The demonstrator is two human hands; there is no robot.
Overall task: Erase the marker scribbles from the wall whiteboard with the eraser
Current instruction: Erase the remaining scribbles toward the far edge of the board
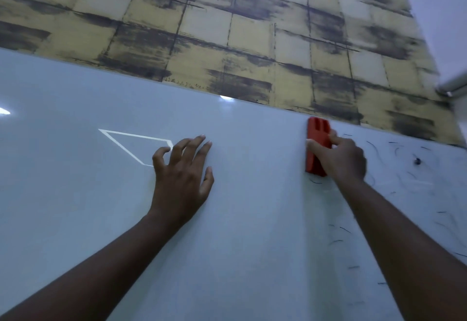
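Observation:
A glossy wall whiteboard [252, 219] fills the lower part of the view. My right hand [341, 159] grips a red eraser [317, 131] and presses it flat against the board, just under the board's top edge. Thin black marker scribbles [404, 151] remain scattered to the right of the eraser and below it, beside my right forearm. My left hand [184, 176] rests on the board to the left with its fingers spread and nothing in it.
A reflected bright quadrilateral outline [134, 143] shows on the board left of my left hand. Above the board runs yellow and dark checkered wallpaper [227, 30]. A small dark dot [417, 161] sits on the board at the right. A white wall meets it at far right.

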